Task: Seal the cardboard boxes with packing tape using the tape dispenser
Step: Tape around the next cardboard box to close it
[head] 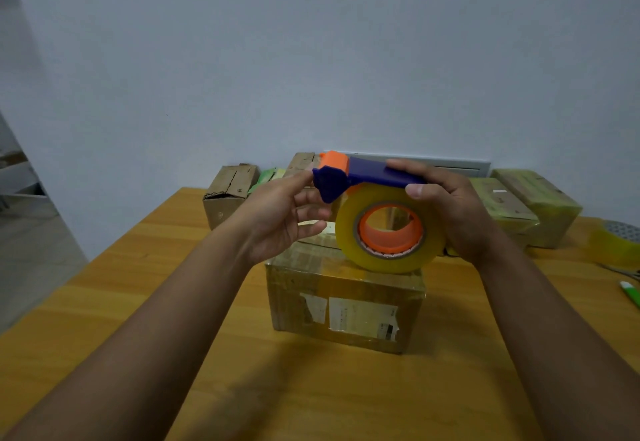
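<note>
My right hand (453,208) grips a tape dispenser (360,177) with a blue body, an orange head and a yellowish tape roll (388,233) on an orange core. I hold it in the air just above a taped cardboard box (343,305) in the middle of the table. My left hand (280,219) is at the dispenser's blue front end, its index fingertip and thumb touching there, the other fingers loosely curled. Whether they hold a tape end cannot be seen.
On the wooden table (138,285), a worn cardboard box (228,195) and another behind it stand at the back left. Two tape-wrapped boxes (530,208) sit at the back right. A spare tape roll (620,243) and a green-white pen-like thing (630,293) lie at the right edge.
</note>
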